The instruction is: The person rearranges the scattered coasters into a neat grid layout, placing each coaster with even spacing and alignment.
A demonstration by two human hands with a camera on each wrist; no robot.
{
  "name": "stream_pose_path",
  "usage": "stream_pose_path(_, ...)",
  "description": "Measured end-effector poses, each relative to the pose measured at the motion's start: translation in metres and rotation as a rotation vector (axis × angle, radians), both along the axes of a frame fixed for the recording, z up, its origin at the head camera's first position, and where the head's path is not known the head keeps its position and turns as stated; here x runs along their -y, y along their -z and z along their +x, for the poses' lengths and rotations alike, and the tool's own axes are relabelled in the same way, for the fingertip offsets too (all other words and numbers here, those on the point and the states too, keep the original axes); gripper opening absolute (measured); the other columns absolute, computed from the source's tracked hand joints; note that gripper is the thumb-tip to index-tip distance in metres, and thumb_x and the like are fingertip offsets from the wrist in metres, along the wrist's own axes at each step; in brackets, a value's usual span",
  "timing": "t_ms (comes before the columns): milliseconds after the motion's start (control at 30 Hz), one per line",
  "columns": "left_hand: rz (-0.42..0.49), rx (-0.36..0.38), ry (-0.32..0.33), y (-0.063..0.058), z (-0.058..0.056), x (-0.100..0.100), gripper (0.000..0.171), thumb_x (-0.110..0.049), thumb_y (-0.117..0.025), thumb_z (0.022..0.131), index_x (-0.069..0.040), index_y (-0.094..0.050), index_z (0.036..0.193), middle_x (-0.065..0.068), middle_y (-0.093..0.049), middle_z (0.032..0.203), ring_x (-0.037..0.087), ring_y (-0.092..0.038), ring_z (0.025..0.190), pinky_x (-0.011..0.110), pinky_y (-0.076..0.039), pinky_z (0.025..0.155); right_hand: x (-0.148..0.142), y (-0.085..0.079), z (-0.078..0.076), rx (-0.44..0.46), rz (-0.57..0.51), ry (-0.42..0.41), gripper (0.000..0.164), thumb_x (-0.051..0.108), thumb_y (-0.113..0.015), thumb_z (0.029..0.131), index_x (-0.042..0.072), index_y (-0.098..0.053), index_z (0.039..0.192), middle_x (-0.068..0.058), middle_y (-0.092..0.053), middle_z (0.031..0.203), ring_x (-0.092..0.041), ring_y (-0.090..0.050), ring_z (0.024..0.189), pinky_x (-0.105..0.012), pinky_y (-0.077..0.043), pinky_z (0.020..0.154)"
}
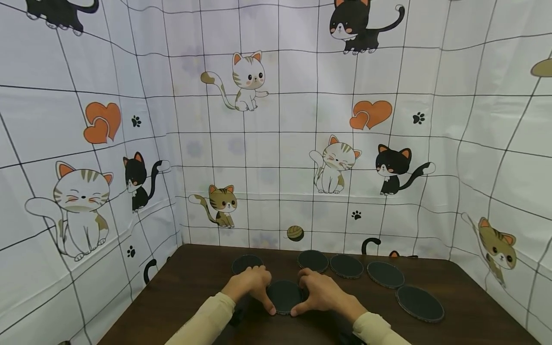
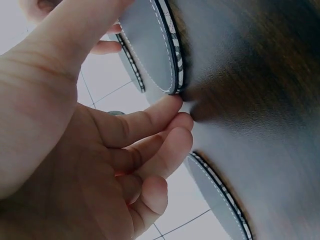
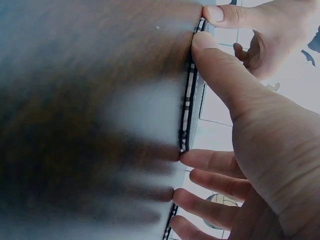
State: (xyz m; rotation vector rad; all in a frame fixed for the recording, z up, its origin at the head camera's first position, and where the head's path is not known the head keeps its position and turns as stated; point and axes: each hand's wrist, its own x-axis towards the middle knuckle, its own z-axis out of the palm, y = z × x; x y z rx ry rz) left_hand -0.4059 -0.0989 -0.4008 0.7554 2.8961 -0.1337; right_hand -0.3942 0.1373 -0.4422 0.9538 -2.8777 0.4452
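A dark round coaster with a stitched rim lies flat on the brown table between my two hands. My left hand holds its left side, thumb at the near edge and index fingertip against the rim. On the opposite side, my right hand spans the rim, its thumb low on the near edge and its index finger at the far edge. Both thumbs come close together at the near edge. The other fingers of the right hand reach down toward the table surface.
Behind my left hand lies another coaster. Several more form a curve to the right, from one coaster at the back to another coaster nearer me. A cat-print cloth surrounds the table at its back and sides.
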Motion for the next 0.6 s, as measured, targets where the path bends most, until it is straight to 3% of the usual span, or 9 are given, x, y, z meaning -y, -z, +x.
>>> stream_pose_path(133, -0.017, 0.006, -0.005, -0.002, 0.002, -0.004, 0.062, -0.067, -0.086, 0.069, -0.015, -0.071, 0.101, 0.001, -0.055, 0.094, 0.023, -0.056, 0.089, 0.042, -0.048, 0.088, -0.003, -0.001, 0.001, 0.002, 0.008, 0.001, 0.072, 0.071, -0.079, 0.074, 0.009, -0.074, 0.11, -0.009, -0.055, 0.136, -0.025, -0.064, 0.102, -0.042, -0.054, 0.079)
stream_pose_path(200, -0.016, 0.013, -0.028, -0.004, 0.003, -0.006, 0.065, -0.068, -0.084, 0.07, -0.014, -0.072, 0.104, 0.003, -0.059, 0.101, 0.026, -0.059, 0.099, 0.045, -0.047, 0.094, -0.004, -0.002, 0.0, 0.002, 0.009, -0.005, 0.071, 0.072, -0.078, 0.075, 0.01, -0.074, 0.111, -0.008, -0.056, 0.136, -0.024, -0.064, 0.102, -0.041, -0.054, 0.078)
stream_pose_path(367, 0.058, 0.019, -0.072, -0.01, -0.001, -0.012, 0.065, -0.07, -0.078, 0.076, -0.012, -0.072, 0.104, 0.005, -0.065, 0.106, 0.033, -0.061, 0.107, 0.055, -0.043, 0.1, -0.011, -0.008, -0.005, -0.002, 0.001, 0.002, 0.077, 0.074, -0.073, 0.078, 0.008, -0.072, 0.12, -0.01, -0.056, 0.138, -0.027, -0.065, 0.105, -0.046, -0.055, 0.08)
stream_pose_path(467, 0.173, -0.032, -0.018, -0.012, -0.012, -0.018, 0.063, -0.064, -0.075, 0.083, -0.009, -0.071, 0.113, 0.004, -0.067, 0.106, 0.03, -0.063, 0.104, 0.059, -0.042, 0.1, -0.019, -0.014, -0.014, -0.035, 0.011, 0.028, 0.082, 0.074, -0.072, 0.079, 0.006, -0.069, 0.125, -0.012, -0.058, 0.136, -0.032, -0.064, 0.11, -0.053, -0.053, 0.086)
stream_pose_path(600, 0.284, -0.119, 0.068, -0.009, -0.037, -0.032, 0.056, -0.053, -0.073, 0.092, -0.007, -0.067, 0.124, 0.005, -0.067, 0.113, 0.027, -0.063, 0.107, 0.063, -0.038, 0.101, -0.041, -0.019, -0.032, -0.098, 0.036, 0.085, 0.085, 0.07, -0.076, 0.078, 0.002, -0.067, 0.129, -0.016, -0.058, 0.136, -0.037, -0.059, 0.118, -0.06, -0.046, 0.095)
